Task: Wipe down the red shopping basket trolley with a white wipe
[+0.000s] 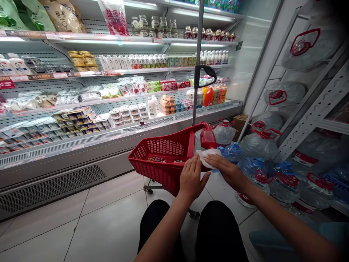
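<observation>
A red plastic shopping cart (pixel 160 165) stands in front of my knees, its basket perforated along the sides. My left hand (pixel 192 178) lies on the cart's near rim, fingers stretched out flat and thumb apart. Beside it, my right hand (pixel 219 163) presses a folded white cloth (pixel 208 155) against the cart's rear edge, just below the red handle part (pixel 208 139). The cloth covers the spot of the cart under it. My left fingertips are close to the cloth's left edge; whether they touch it I cannot tell.
A lit refrigerated shelf (pixel 120 136) with dairy cups and bottles runs behind the cart. A grey door frame with a black handle (pixel 204 77) rises beyond it. Large water jugs (pixel 259 174) crowd the right side by a metal rack (pixel 313 105). Tiled floor (pixel 109 222) lies below.
</observation>
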Demonstrator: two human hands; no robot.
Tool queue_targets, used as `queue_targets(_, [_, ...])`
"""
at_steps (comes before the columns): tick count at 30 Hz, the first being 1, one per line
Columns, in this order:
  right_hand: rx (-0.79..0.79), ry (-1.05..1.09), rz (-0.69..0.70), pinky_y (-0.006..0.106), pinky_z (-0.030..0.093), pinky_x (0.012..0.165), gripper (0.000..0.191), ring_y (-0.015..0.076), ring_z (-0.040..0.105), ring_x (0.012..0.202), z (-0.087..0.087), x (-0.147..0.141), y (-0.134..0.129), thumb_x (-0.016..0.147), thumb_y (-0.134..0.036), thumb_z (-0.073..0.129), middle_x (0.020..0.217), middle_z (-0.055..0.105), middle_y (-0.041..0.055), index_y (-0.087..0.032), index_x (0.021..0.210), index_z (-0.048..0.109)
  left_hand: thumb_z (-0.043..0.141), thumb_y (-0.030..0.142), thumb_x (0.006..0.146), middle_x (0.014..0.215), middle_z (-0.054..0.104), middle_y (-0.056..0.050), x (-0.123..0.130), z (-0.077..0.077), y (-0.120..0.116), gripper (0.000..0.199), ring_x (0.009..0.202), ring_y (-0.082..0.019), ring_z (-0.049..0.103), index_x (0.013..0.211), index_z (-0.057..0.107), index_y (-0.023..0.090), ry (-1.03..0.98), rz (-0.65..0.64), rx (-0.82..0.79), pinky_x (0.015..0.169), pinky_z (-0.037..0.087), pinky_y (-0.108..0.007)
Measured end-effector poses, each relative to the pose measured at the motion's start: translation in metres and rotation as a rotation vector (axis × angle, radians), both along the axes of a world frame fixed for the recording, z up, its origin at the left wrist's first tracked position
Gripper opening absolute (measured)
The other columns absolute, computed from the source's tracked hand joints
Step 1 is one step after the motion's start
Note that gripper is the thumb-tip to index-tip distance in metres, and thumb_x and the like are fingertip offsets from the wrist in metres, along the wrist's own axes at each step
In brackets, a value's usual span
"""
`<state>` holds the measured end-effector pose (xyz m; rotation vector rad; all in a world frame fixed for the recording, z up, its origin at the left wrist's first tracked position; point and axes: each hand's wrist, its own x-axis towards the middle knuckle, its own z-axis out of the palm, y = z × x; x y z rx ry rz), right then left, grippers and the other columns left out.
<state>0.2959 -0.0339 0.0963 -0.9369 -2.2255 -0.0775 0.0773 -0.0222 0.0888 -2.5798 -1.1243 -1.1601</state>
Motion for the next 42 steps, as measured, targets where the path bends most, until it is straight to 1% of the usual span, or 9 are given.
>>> queue_targets(4, [-0.025,0.067,0.038,0.049,0.04,0.123,0.055,0.02,0.044,0.148,0.0,0.027,0.033,0.106,-0.015,0.033,0.157,0.053,0.0021,-0.034,0.157,0.043,0.046,0.037,0.105,0.156,0.053,-0.012,-0.008,0.001,-0.001,0.061,0.141,-0.027,0.053,0.161,0.03,0.02,0.008,-0.102,0.003,0.118,0.045,-0.046])
queue_targets(9, [-0.068,-0.006,0.091,0.05,0.038,0.124,0.051,0.0199,0.043,0.149,0.011,0.049,0.088,0.106,-0.019,0.034,0.157,0.052,0.0013,-0.033,0.153,0.049,0.049,0.028,0.101,0.144,0.064,-0.006,-0.014,0.001,-0.001,0.053,0.133,-0.023,0.06,0.153,0.046,0.025,-0.104,-0.162,-0.043,0.112,0.05,-0.043])
queue_targets(15, [-0.111,0.046,-0.022,0.05,0.043,0.119,0.052,0.0236,0.051,0.143,0.009,0.054,0.149,0.103,-0.022,0.037,0.156,0.053,0.002,-0.028,0.153,0.05,0.051,0.021,0.095,0.138,0.069,-0.004,-0.022,-0.001,0.0,0.052,0.128,-0.022,0.064,0.147,0.054,0.027,-0.178,-0.187,-0.046,0.107,0.053,-0.041])
queue_targets(19, [-0.071,0.105,-0.01,0.051,0.042,0.121,0.057,0.0242,0.049,0.145,0.004,0.03,0.143,0.1,-0.016,0.04,0.159,0.05,0.0032,-0.028,0.156,0.046,0.05,0.019,0.093,0.135,0.071,-0.004,-0.041,-0.003,0.003,0.049,0.124,-0.02,0.066,0.141,0.059,0.026,-0.219,-0.201,-0.021,0.106,0.053,-0.04])
queue_targets(25, [-0.039,0.036,0.069,0.047,0.038,0.124,0.062,0.0195,0.043,0.149,0.012,-0.014,0.084,0.101,-0.009,0.031,0.16,0.048,0.0003,-0.033,0.158,0.042,0.038,0.028,0.101,0.111,0.079,-0.003,-0.062,0.005,0.002,0.038,0.107,-0.022,0.073,0.117,0.073,0.026,-0.311,-0.012,-0.048,0.108,0.051,-0.045])
queue_targets(29, [-0.061,0.008,0.204,0.047,0.04,0.124,0.058,0.019,0.042,0.149,0.023,-0.033,0.073,0.105,-0.013,0.033,0.16,0.049,0.0009,-0.035,0.158,0.041,0.044,0.044,0.104,0.146,0.063,-0.006,-0.06,0.024,0.001,0.047,0.139,-0.028,0.055,0.147,0.055,0.026,-0.174,0.186,-0.031,0.122,0.038,-0.053])
queue_targets(33, [-0.099,0.017,0.314,0.047,0.04,0.123,0.055,0.0187,0.043,0.149,0.024,-0.041,0.089,0.106,-0.017,0.035,0.16,0.049,0.0016,-0.034,0.157,0.042,0.056,0.058,0.099,0.166,0.038,-0.01,-0.062,0.043,0.007,0.076,0.154,-0.033,0.035,0.162,0.031,0.024,-0.021,0.258,-0.024,0.126,0.031,-0.056])
queue_targets(38, [-0.137,0.088,0.237,0.05,0.035,0.125,0.056,0.0189,0.043,0.149,0.016,-0.036,0.14,0.103,-0.015,0.032,0.16,0.049,0.0011,-0.031,0.154,0.048,0.043,0.036,0.108,0.165,0.039,-0.005,-0.067,0.054,0.012,0.053,0.154,-0.022,0.034,0.16,0.037,0.025,0.134,0.043,-0.104,0.127,0.033,-0.048])
queue_targets(42, [-0.195,0.145,0.152,0.053,0.038,0.124,0.054,0.023,0.049,0.145,0.013,-0.026,0.193,0.1,-0.02,0.036,0.156,0.053,-0.001,-0.031,0.149,0.055,0.041,0.032,0.109,0.16,0.047,0.0,-0.074,0.059,0.005,0.047,0.151,-0.018,0.041,0.156,0.043,0.03,0.135,-0.026,-0.197,0.127,0.034,-0.044])
